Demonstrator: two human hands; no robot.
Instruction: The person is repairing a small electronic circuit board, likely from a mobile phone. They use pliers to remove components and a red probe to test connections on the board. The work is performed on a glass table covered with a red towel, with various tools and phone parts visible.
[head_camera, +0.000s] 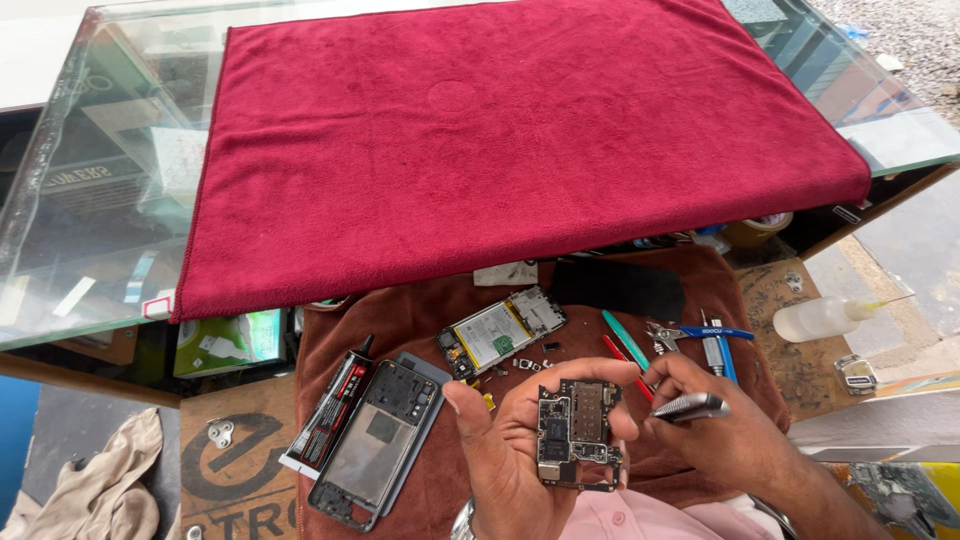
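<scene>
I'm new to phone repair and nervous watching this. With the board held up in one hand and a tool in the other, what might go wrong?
1. The left hand grips the bare green-and-black circuit board only by its edges above the lap; a slip may drop it.
2. The metal-handled tool in the right hand is close to the board and might scratch small parts.
3. Tiny loose parts lie scattered on the brown cloth and may get lost.

The left hand (520, 450) cradles a phone circuit board (575, 432); the right hand (715, 425) pinches a silver tool (690, 407) beside it, above the brown cloth (420, 320).
</scene>
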